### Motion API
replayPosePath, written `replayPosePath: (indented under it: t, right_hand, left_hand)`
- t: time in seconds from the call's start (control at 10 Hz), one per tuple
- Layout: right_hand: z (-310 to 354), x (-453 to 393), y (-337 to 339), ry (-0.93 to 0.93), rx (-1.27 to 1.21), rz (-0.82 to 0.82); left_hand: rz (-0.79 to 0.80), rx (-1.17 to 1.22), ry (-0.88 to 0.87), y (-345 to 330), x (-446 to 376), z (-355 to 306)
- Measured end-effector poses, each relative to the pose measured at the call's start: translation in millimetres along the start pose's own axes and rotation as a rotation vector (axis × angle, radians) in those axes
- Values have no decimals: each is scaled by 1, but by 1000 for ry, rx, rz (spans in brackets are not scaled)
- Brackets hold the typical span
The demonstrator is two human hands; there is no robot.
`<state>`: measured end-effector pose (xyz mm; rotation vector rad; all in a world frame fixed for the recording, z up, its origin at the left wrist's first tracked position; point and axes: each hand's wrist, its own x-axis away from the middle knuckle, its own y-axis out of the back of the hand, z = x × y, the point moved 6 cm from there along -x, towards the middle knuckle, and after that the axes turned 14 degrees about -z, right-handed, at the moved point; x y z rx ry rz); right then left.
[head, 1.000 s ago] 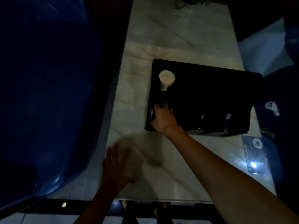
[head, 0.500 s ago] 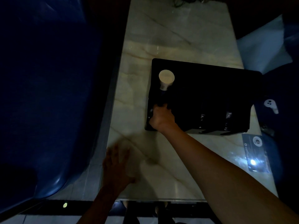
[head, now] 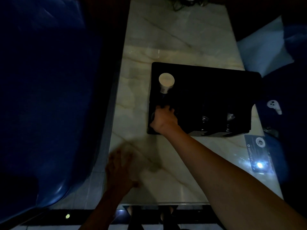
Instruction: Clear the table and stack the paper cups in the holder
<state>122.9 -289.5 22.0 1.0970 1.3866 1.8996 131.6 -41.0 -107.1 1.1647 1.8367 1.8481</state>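
While your right hand (head: pixel 163 119) reaches across the marble table (head: pixel 179 39) to the near left corner of the black holder (head: pixel 216 90), the paper cup (head: pixel 166 82) stands farther back in that holder, apart from your fingers, a dark post between them. Your fingers curl into the dark there; I cannot tell what they grip. Your left hand (head: pixel 120 170) lies flat, fingers spread, near the table's front edge

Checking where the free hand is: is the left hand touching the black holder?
Apart. The head view shows the left hand near the table's front edge, bare marble separating it from the black holder.
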Motion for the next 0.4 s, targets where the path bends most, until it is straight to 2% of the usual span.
replayPosePath:
  t: [0.1, 0.3, 0.4]
  right_hand:
    - [-3, 11, 6, 46, -45, -94]
    - [-23, 81, 13, 290, -412, -358]
    - [-48, 107, -1, 336, -344, -367]
  left_hand:
    - [15, 9, 3, 0, -1, 2]
    - [17, 38, 23, 8, 3, 0]
    - [25, 21, 39, 9, 2, 2]
